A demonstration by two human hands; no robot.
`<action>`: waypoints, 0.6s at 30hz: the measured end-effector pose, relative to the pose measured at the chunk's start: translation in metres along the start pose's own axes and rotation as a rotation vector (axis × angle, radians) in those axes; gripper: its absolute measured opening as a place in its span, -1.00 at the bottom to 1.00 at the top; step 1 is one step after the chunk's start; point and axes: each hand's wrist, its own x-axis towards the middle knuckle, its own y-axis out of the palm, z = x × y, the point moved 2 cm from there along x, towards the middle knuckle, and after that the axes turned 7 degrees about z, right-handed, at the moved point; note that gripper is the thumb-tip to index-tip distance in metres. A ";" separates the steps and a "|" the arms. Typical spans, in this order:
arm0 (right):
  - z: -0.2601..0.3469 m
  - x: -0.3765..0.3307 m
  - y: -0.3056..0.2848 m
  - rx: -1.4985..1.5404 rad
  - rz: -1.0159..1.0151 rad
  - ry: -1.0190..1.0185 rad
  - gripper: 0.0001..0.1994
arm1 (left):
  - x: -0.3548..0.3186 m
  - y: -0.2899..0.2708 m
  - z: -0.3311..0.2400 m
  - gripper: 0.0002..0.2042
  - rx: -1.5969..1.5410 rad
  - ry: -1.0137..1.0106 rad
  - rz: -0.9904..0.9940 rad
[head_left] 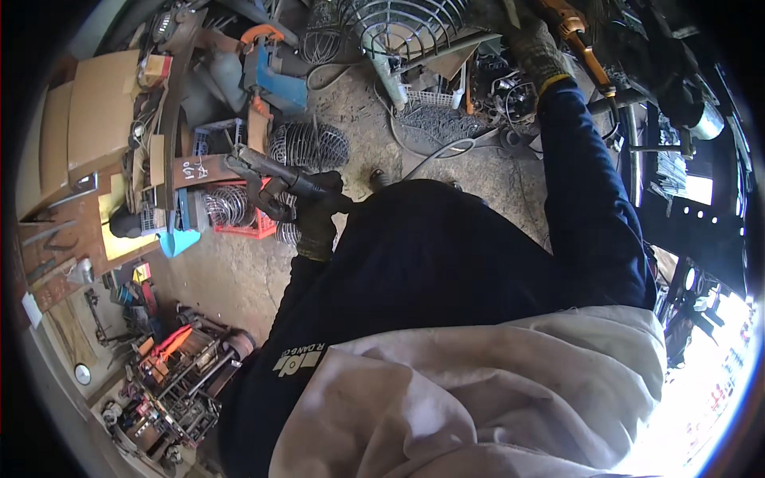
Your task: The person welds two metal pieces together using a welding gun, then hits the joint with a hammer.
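Note:
My left hand (316,227), in a dark work glove with a knitted cuff, is closed around a dark, long-bodied hand tool (279,177). The tool points left, away from my body, and its exact kind is unclear. Far off at the top right, my gloved right hand (532,49) stretches out on a straight arm. Its fingers look bent, with a narrow pale strip (511,13) at their tips; what they hold is hard to make out. Just right of that hand is an orange power tool (575,33). A round barred metal frame (406,28) stands to its left.
Coils of metal rings (309,146) lie on the floor, others in a red crate (259,227). A blue clamp-like machine (275,76) stands by the wooden bench (177,103). A hose (434,151) loops across the floor. Cluttered metal equipment (191,374) sits lower left.

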 end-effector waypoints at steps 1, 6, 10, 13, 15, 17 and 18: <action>0.002 0.003 0.001 -0.030 -0.013 -0.012 -0.51 | 0.000 -0.008 0.008 -0.77 0.132 0.104 0.055; 0.011 -0.060 -0.014 -0.198 -0.236 0.009 -0.55 | 0.005 0.002 0.010 -0.79 -0.114 -0.191 -0.003; 0.044 -0.153 -0.011 0.047 -0.387 0.068 -0.58 | 0.011 -0.014 0.030 -0.66 0.112 -0.108 0.113; 0.009 -0.186 0.028 0.127 -0.256 0.063 -0.64 | 0.026 -0.024 0.038 -0.63 0.432 0.177 0.292; -0.005 -0.220 0.076 0.229 -0.211 -0.008 -0.64 | 0.046 -0.011 0.011 -0.62 0.567 0.445 0.323; 0.031 -0.232 0.102 0.600 -0.018 0.007 -0.62 | 0.065 -0.010 -0.019 -0.60 0.502 0.303 0.413; 0.060 -0.233 0.109 0.610 0.057 -0.031 -0.60 | 0.070 -0.018 -0.018 -0.61 0.324 0.183 0.483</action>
